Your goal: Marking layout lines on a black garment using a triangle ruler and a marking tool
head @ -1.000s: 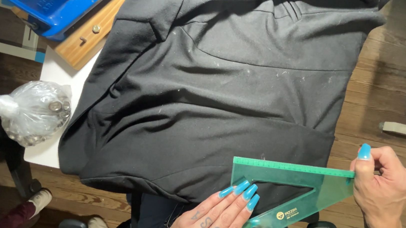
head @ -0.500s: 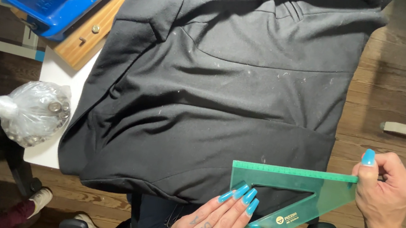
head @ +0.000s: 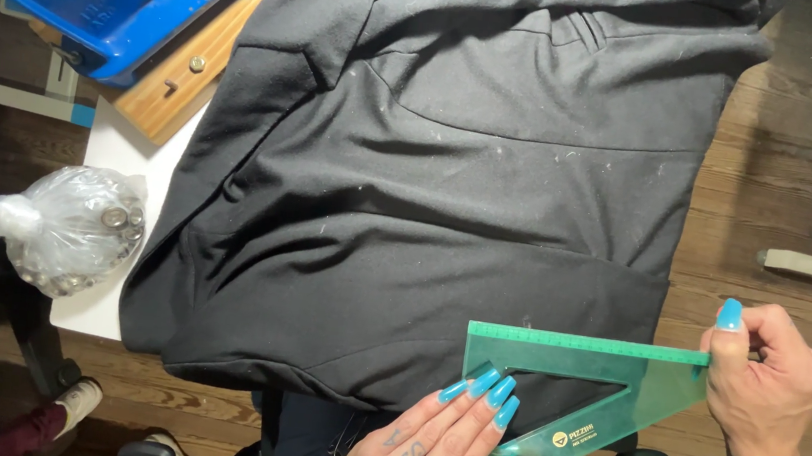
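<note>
Left of the black garment (head: 448, 212), a plastic bag of metal buttons (head: 74, 228) sits on the white desk (head: 117, 152). My left hand (head: 429, 442) presses flat, fingers (head: 479, 392) unclenched, on the green set square (head: 590, 388) at the garment's near hem. My right hand (head: 762, 376) pinches its corner, having slid slightly lower, settling the edge.

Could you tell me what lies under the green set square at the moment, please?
Through the clear green set square the lower edge of the black garment shows, with wooden floor beyond its right corner. Whatever is beneath the garment is covered.
</note>
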